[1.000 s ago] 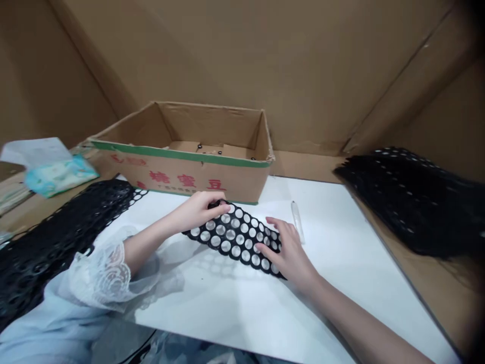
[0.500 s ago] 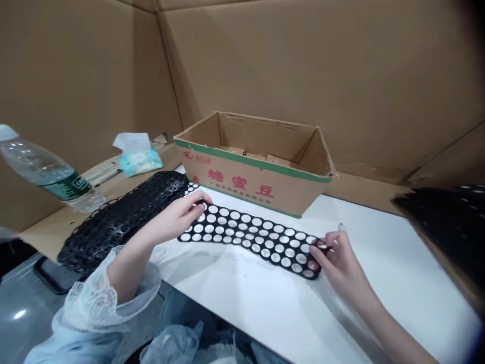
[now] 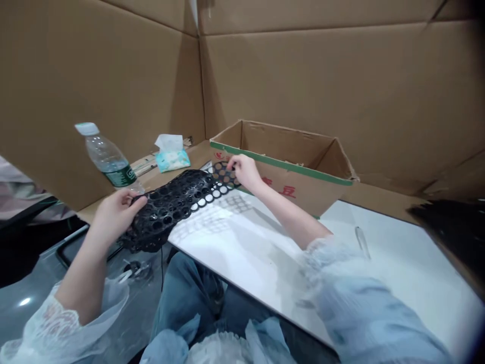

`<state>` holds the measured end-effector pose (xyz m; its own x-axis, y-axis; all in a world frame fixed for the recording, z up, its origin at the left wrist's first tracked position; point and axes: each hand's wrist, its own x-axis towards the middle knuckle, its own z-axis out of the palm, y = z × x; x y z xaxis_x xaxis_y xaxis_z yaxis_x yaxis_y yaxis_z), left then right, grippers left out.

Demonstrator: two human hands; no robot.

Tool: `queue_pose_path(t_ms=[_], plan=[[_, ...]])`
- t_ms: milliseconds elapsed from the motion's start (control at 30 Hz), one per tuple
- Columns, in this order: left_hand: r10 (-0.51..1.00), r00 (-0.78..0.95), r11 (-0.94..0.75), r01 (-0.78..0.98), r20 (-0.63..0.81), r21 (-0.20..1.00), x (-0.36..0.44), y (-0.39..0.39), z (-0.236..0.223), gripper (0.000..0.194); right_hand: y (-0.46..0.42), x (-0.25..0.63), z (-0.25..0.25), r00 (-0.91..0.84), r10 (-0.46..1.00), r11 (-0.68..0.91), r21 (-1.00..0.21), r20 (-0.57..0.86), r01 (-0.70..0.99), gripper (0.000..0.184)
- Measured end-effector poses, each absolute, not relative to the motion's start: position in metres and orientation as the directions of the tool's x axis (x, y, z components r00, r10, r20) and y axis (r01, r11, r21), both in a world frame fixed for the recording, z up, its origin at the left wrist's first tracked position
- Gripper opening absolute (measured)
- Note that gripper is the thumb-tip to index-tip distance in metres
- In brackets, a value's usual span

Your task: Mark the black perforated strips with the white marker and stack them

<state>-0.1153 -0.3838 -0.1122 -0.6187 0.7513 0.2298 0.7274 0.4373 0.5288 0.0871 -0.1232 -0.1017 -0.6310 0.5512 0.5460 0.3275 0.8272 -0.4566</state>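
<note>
A black perforated strip (image 3: 222, 174), with rows of round holes, stretches between my two hands above the white board. My left hand (image 3: 115, 215) pinches its left end, close over a pile of similar black strips (image 3: 151, 242). At the other end, my right hand (image 3: 246, 172) has its fingertips closed on the strip, in front of the cardboard box (image 3: 288, 167). Where the strip passes over the pile, I cannot clearly tell the two apart. A shadow with hole patterns falls on the white board (image 3: 265, 273).
Behind the pile lean a water bottle (image 3: 113, 162) and a pack of tissues (image 3: 172, 156). A slim clear tool (image 3: 361, 241) lies on the board's right half. More black material (image 3: 450, 232) is heaped at the far right. Tall cardboard walls (image 3: 303, 76) enclose the back.
Both hands have carried the strip leftward from over the white board to the pile, the right hand crossing toward the box front. The camera view has turned left.
</note>
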Motion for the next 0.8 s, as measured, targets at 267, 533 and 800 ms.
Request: queue_pose_path(t_ms=[267, 533, 800], plan=[[0.708, -0.702, 0.656, 0.691, 0.070, 0.303, -0.141, -0.417, -0.125, 0.043, -0.135, -0.031, -0.094, -0.837, 0.383, 0.921, -0.093, 0.391, 0.378, 0.029], [0.782, -0.500, 0.492, 0.861, 0.371, 0.124, -0.077, -0.371, -0.102, 0.032, -0.162, 0.064, -0.084, -0.887, 0.247, 0.958, 0.040, 0.390, 0.284, 0.025], [0.922, 0.102, -0.132, 0.990, 0.374, 0.056, 0.036, -0.276, -0.114, 0.031, -0.182, 0.258, -0.068, -0.762, 0.480, 0.845, 0.003, 0.434, 0.534, 0.030]])
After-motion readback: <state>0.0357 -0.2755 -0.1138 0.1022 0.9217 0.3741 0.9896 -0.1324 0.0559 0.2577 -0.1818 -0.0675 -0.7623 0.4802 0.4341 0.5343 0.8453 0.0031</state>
